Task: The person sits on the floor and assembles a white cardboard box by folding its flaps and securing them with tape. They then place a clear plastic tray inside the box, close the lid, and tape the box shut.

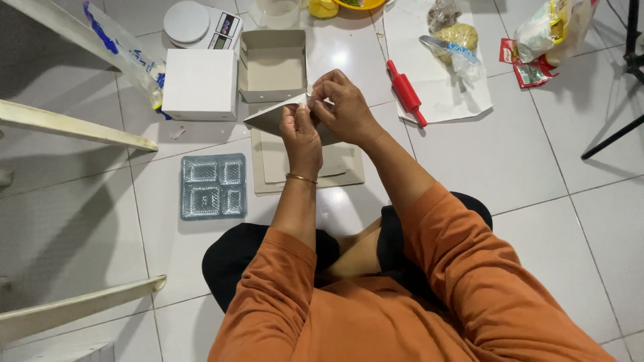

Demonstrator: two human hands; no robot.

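Seated on white tile floor (523, 161), legs crossed, orange sleeves. Surroundings first: 1 open, assembled cardboard box (273, 65) directly ahead of the hands, 1 closed white box (200, 84) just left of it. 1 round-topped kitchen scale (201, 25) behind the white box. 1 clear plastic tray (213, 186) with 4 compartments lies left of the forearms, on the floor. 1 red rolling pin (406, 93) rests to the right on a white sheet (443, 100), along with a couple of clear bags (451, 41) holding yellowish contents. 1 more bag of packets (547, 37) sits at far right. Pale slanted bars (74, 127) cross the left edge, well apart from the work. Black stand leg (614, 137) at right edge.

Nothing blocks the view of the hands; the hands themselves cover the fold line.

Held item: 1 flat cardboard box blank (275, 115), grey-beige, partly folded, one panel tilted up to a point toward the left. It's held above a stack of flat blanks (308, 167) lying on the floor; stack count cannot be told.

Left hand (300, 137): closed in a pinch on the blank's top edge, gold bangle on the wrist. Right hand (345, 107): fingers curled, pinching the same edge just beside the left. Both hands touching.
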